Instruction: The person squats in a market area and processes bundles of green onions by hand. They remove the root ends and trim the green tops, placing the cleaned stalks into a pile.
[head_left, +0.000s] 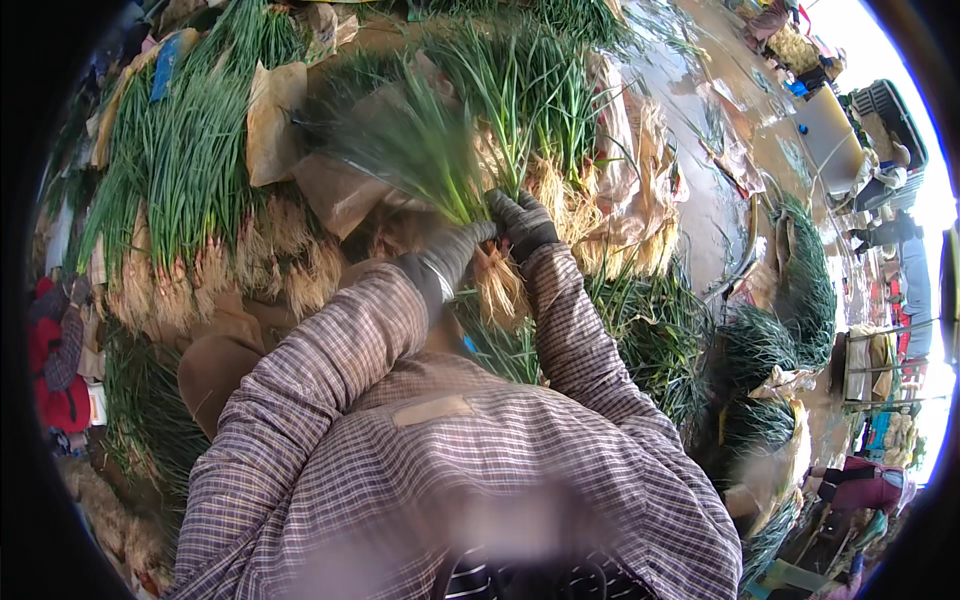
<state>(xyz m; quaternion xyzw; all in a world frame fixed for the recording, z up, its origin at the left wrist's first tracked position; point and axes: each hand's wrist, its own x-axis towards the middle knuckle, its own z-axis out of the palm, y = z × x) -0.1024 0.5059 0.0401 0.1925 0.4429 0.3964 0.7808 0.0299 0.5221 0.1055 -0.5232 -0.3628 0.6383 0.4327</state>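
Observation:
A bunch of long-leaved allium greens (450, 169) is held in front of my chest, its leaves fanning up and left with some motion blur. Pale roots (499, 289) hang from its reddish bases below my hands. My left hand (454, 259), in a dark grey glove, is closed around the stems from the left. Just beside it, my right hand (523, 221), gloved alike, grips the same bunch with its fingers curled over the stems. Behind the hands, more rooted greens (559, 120) lie against plastic sacks (637, 165).
Rows of greens (180, 180) lie to the left beside a brown sheet (276, 124). Loose greens (652, 330) lie at my right. A hose (746, 251) crosses wet ground (690, 150). A person in red (64, 360) is at far left; others work at far right.

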